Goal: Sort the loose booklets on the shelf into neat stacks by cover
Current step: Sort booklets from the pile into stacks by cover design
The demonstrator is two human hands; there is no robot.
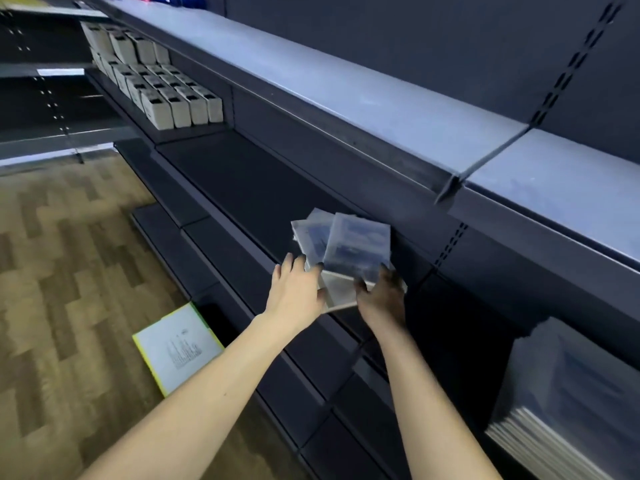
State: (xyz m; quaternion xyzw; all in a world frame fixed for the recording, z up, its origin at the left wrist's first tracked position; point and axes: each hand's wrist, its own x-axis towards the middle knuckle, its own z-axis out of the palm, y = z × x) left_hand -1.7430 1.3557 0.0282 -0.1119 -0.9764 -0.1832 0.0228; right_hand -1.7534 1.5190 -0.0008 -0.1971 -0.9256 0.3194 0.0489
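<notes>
Several loose booklets (353, 244) with pale blue-grey covers lie fanned out on the dark middle shelf (249, 188). My left hand (298, 292) touches their left edge with its fingers spread; the thumb lies against the pile. My right hand (381, 299), in shadow, grips the near edge of the top booklets, fingers curled over them. A neat stack of similar booklets (568, 400) sits on the shelf at the lower right.
Rows of white boxes (173, 98) fill the far left of the middle shelf. A grey upper shelf (381, 98) overhangs the work area. A white sheet with a yellow edge (176, 348) lies on the wood-pattern floor below.
</notes>
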